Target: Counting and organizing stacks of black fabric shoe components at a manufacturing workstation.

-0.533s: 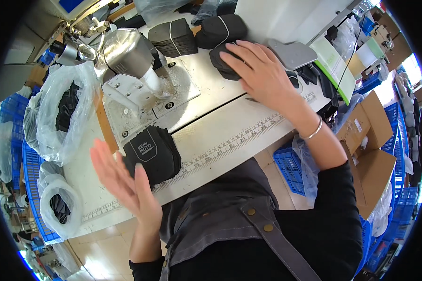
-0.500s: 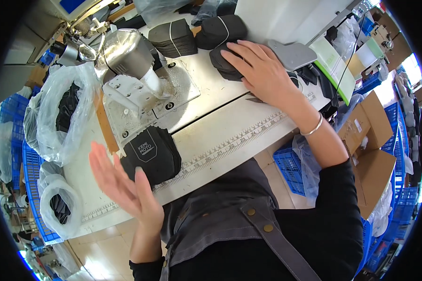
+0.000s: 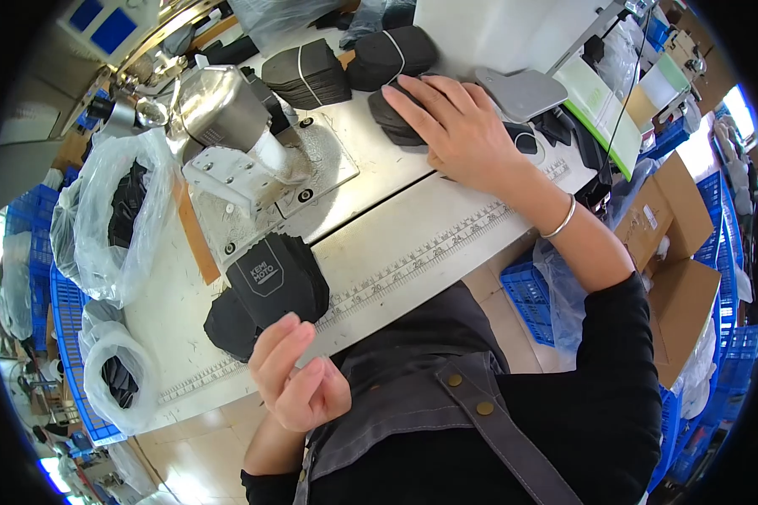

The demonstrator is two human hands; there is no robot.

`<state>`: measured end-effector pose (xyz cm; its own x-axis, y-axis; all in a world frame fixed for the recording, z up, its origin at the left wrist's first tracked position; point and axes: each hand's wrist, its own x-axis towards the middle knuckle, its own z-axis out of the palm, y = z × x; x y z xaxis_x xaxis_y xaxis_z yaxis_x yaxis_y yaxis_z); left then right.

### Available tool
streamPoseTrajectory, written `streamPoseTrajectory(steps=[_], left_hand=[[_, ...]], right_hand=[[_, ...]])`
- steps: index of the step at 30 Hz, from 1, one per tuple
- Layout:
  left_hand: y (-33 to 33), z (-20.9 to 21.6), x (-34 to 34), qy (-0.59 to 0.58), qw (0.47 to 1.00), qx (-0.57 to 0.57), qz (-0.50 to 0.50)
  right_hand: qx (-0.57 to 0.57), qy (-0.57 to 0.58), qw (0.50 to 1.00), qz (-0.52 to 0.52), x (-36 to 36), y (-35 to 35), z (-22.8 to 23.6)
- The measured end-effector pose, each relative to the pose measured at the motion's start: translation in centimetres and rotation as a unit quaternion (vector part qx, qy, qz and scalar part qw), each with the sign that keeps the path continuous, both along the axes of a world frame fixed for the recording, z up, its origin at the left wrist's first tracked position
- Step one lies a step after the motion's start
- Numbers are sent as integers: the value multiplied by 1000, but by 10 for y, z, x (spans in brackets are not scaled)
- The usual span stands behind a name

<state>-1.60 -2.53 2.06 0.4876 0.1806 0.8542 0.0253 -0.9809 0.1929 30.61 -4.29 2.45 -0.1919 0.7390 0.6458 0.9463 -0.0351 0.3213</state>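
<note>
My right hand (image 3: 467, 130) lies over a stack of black cut pieces (image 3: 393, 119), fingers wrapped over its top and side. Its palm hides part of that stack. My left hand (image 3: 299, 374) is off the table's front edge, fingers curled in towards the thumb, with nothing visible in them. Just beyond it sits a stack of black pieces with a pale printed mark and outline (image 3: 280, 273), by the front edge. Plain black pieces (image 3: 230, 324) stick out at its left. Two banded black stacks, one left (image 3: 307, 74) and one right (image 3: 393, 57), stand at the back.
A sewing machine head (image 3: 219, 105) stands left of centre on the white table (image 3: 379, 227), which has a printed ruler strip. Clear bags with black pieces (image 3: 93, 219) are at the left. A grey machine part (image 3: 522, 93) and a green-edged board (image 3: 598, 118) lie back right.
My left hand has drawn towards me and curled its fingers from spread. The printed stack now sits slightly turned, with plain black pieces showing at its left. My right hand stays on its stack.
</note>
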Motion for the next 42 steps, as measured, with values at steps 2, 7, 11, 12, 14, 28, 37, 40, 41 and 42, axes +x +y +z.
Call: streamPoseTrajectory(steps=[2,7,11,12,14,28,37,40,41,42], left_hand=[[-3,1,7,2,999,-33,-41],[-11,6,21,94,973,-198,-78],[-24,1,57,-4,850,-495,-181],[-21,10,59,67,860,-476,-172],[-21,14,65,69,841,-511,-166],[-15,-10,78,152,916,-369,-47],[-14,-22,84,119,909,-392,-78],[-12,-25,85,77,919,-377,-88],[-11,-24,85,83,921,-368,-97],[-10,-24,85,87,924,-358,-104]], right_hand=[[27,49,998,39,-12,-4,9],[-16,476,840,262,-41,-32,35],[-170,805,421,382,-68,-64,2],[-174,804,406,397,-73,-70,-4],[-182,780,467,375,-83,-81,-8],[-88,666,694,258,-81,-87,-18],[-149,561,758,298,-82,-79,-17],[-191,500,796,283,-80,-73,-13],[-166,502,798,288,-81,-70,-13],[-142,502,800,296,-83,-69,-12]])
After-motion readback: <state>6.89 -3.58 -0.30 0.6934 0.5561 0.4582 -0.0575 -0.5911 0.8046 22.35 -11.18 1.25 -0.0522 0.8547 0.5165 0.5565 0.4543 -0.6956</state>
